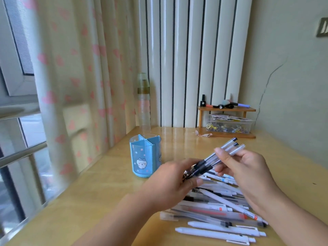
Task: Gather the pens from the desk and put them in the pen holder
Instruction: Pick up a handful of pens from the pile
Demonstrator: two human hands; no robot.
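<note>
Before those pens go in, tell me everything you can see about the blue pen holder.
The pen holder is a round blue cup that looks like plastic, with translucent walls and solid blue dividers splitting it into several compartments. A white cartoon cat and small star shapes decorate its front. It stands upright on the wooden desk, left of the pen pile and just beyond the left hand. Every compartment in view looks empty. Only the desk touches it; a clear bottle stands behind it, apart.
</note>
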